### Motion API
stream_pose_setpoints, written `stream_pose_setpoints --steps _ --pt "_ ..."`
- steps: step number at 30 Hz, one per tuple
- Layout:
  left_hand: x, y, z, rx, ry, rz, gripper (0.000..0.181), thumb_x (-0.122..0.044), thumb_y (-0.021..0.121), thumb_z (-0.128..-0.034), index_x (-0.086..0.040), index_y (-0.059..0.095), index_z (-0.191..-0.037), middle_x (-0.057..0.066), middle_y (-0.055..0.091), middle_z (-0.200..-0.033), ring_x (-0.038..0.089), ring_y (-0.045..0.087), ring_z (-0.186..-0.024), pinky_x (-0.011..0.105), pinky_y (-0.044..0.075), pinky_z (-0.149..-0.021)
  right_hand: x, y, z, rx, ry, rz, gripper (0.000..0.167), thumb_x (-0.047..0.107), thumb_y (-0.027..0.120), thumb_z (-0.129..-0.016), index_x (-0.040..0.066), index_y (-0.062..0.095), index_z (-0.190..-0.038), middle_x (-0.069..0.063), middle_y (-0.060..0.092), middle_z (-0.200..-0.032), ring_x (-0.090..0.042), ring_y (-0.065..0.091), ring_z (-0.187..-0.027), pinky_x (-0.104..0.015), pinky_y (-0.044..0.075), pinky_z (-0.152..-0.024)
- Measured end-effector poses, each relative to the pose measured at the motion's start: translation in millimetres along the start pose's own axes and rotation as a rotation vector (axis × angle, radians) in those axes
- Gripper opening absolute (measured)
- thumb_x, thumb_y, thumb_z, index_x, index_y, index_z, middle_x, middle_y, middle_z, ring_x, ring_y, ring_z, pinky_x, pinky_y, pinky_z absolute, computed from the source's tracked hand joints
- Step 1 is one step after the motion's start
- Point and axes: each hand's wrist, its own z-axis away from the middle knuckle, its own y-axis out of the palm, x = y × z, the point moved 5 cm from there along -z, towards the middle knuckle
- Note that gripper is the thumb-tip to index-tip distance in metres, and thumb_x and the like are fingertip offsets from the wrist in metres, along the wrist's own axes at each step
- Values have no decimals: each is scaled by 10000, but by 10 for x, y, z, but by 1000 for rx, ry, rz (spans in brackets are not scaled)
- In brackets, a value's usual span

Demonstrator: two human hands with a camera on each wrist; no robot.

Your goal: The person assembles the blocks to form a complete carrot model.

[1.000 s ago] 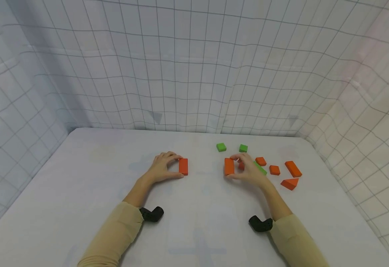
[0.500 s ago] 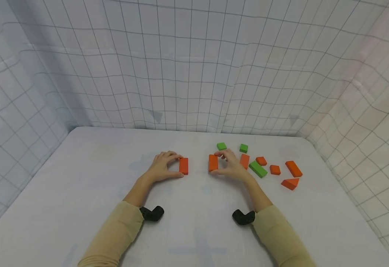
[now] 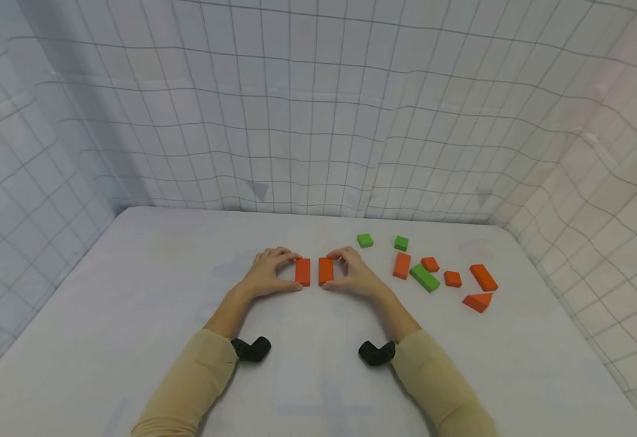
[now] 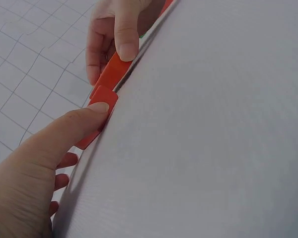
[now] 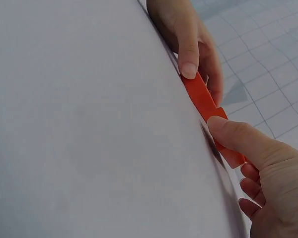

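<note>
In the head view, my left hand pinches a red rectangular block by its near and far ends, thumb nearest me. To its right, my right hand grips an orange-red rectangular block the same way. A narrow gap separates the two blocks, and their long sides run parallel. The right wrist view has a dark shadow under the orange-red block, which appears slightly raised from the table. There, the red block lies just beyond it. Fingers partly cover both blocks.
Right of my right hand lie a red block, a long green block and two small green blocks. Farther right are small orange blocks, a long orange block and a triangular block. Gridded white cloth walls the table.
My right hand has carried the orange-red block leftward, close to the red block. The red and green blocks it covered now show fully. My left hand stays nearly still.
</note>
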Motion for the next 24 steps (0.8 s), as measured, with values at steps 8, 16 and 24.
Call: stream_pose_setpoints --steps 8,16,24 --pt "8 21 -14 0 3 -3 589 -415 744 -703 -169 579 -1212 68 498 -1194 283 399 -1117 499 241 -947 52 68 -47 15 9 15 583 223 800 -699 45 527 -1183 -80 469 -1102 -216 412 -1014 -368 372 -893" --pt "-7 15 6 -14 11 -1 582 -407 749 -704 -162 584 -1206 73 499 -1196 287 405 -1125 510 246 -951 106 104 -88 31 -21 33 580 202 800 -697 12 531 -1175 -125 481 -1077 -234 419 -984 -363 369 -871" --pt "1 16 12 -7 0 -7 584 -401 748 -708 -161 580 -1214 76 495 -1205 292 398 -1133 515 241 -960 90 134 -101 39 -10 40 590 216 798 -701 28 525 -1189 -100 474 -1087 -215 415 -988 -353 368 -875"
